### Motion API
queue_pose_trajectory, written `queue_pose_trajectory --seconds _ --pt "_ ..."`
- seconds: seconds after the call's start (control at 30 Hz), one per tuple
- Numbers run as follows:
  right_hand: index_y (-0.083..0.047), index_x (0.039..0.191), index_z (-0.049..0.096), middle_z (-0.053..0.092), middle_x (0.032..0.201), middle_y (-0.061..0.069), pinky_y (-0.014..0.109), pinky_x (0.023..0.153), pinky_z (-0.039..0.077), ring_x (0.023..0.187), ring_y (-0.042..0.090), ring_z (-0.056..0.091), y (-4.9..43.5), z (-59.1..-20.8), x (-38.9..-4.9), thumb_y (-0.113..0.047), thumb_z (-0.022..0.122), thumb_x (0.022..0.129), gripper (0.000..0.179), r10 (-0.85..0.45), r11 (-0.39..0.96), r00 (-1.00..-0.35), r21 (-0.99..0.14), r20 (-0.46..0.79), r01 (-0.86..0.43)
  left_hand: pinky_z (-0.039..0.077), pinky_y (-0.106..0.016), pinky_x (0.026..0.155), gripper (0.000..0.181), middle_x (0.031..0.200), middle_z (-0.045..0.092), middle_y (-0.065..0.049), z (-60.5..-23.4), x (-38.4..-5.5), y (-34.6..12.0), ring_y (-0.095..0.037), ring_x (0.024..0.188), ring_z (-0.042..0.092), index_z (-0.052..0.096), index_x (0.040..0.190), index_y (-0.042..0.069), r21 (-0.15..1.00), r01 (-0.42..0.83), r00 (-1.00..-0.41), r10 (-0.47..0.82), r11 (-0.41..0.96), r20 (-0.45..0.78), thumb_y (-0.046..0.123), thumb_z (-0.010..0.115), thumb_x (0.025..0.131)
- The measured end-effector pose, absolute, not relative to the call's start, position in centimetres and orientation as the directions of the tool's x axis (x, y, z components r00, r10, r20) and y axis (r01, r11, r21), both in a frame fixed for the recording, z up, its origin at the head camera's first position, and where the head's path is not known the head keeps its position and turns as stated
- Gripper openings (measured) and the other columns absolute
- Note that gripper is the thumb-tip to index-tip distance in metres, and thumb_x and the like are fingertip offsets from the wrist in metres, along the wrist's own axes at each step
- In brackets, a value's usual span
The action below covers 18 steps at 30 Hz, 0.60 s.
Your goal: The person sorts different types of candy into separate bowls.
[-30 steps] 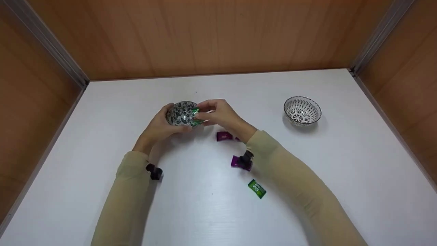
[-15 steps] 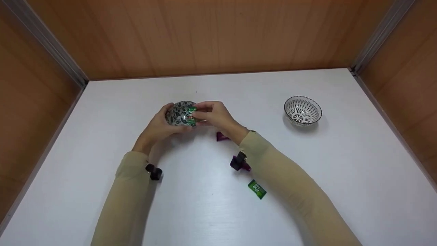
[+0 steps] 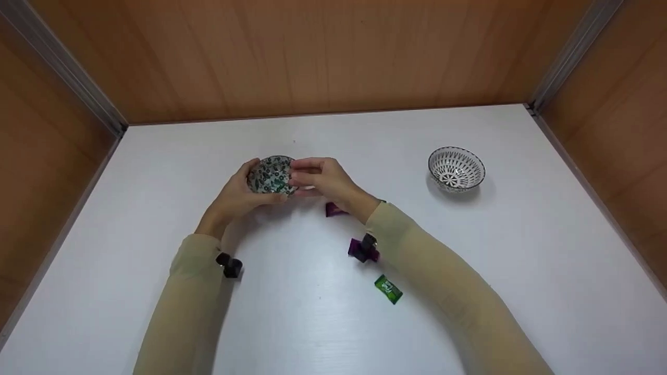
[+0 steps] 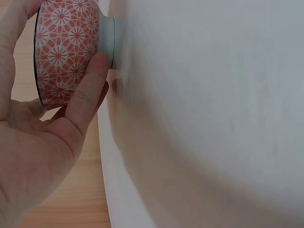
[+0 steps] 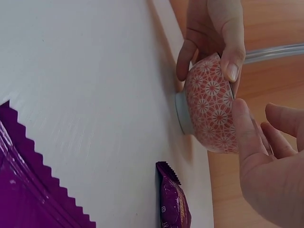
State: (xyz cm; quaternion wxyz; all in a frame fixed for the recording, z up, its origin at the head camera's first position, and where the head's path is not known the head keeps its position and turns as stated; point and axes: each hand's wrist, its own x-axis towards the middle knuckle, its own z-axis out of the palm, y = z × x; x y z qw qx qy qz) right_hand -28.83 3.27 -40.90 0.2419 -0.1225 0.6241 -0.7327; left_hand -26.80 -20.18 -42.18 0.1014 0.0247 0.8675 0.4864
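My left hand (image 3: 234, 195) grips a small bowl (image 3: 268, 172) by its left side, thumb at the front and fingers round the back. Dark flowers pattern the bowl's inside; its outside is red with white blossoms, above a pale foot, in the left wrist view. My right hand (image 3: 328, 182) is at the bowl's right rim, fingers loosely spread and no candy showing between them. Low inside the bowl a bit of green wrapper (image 3: 279, 185) shows, partly lost in the pattern. In the right wrist view, the right fingertips (image 5: 241, 111) lie right at the rim.
A green-wrapped candy (image 3: 388, 289) lies on the white table (image 3: 292, 323). Purple-wrapped candies (image 3: 336, 209) lie nearer the right forearm, partly hidden by it and its wrist camera. A black-and-white bowl (image 3: 456, 169) stands at the back right. Wooden panels (image 3: 323, 57) enclose the table.
The green candy pinched in my right fingers moved left over the bowl and was let go into it. The right fingers have loosened at the rim. My left hand keeps its hold.
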Motion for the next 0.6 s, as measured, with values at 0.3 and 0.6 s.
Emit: queue_pose_trajectory --seconds 0.3,0.6 --pt "0.004 0.139 0.057 0.058 0.138 0.023 0.046 0.095 0.054 0.118 0.037 0.063 4.0 -40.6 -28.8 -0.006 0.068 0.098 0.043 -0.503 -0.094 -0.854 -0.975 -0.13 0.204 0.023 -0.052 0.12 0.127 0.163 0.026 -0.011 -42.2 -26.8 -20.2 -0.03 0.146 0.029 0.015 0.163 0.012 0.846 -0.058 -0.978 0.138 0.53 -0.154 0.053 0.091 0.069" --pt "0.0 0.137 0.059 0.058 0.138 0.021 0.042 0.089 0.058 0.117 0.029 0.064 6.6 -39.3 -28.7 -0.009 0.072 0.095 0.044 -0.51 0.043 -0.851 -0.991 -0.128 0.124 0.025 -0.051 0.12 0.129 0.162 0.028 -0.012 -42.3 -26.9 -20.1 -0.03 0.145 0.03 0.015 0.162 0.011 0.839 -0.074 -0.978 0.126 0.539 -0.167 0.052 0.093 0.068"
